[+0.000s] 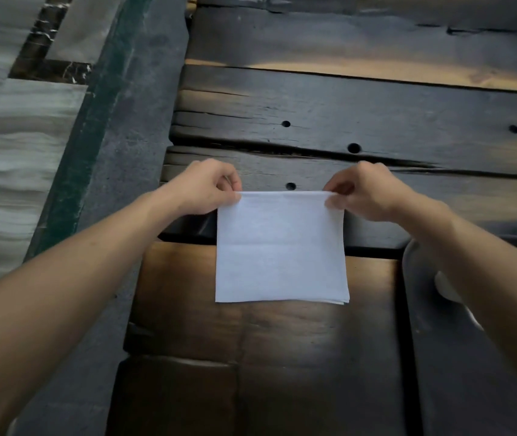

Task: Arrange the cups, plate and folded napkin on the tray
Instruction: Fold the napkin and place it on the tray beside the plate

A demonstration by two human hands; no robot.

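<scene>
A white folded napkin [281,247] hangs as a flat square in the middle of the view, over the dark wooden table [361,121]. My left hand [207,188] pinches its top left corner. My right hand [367,193] pinches its top right corner. The napkin's lower edge shows several layers. At the right, a dark rounded object [424,297] with a pale patch is partly hidden behind my right forearm; I cannot tell what it is. No cups are in view.
The table is made of dark planks with gaps and small round holes [354,148]. A brown wooden surface [266,335] lies below the napkin. The table's left edge [169,146] borders a grey and green floor strip [99,121].
</scene>
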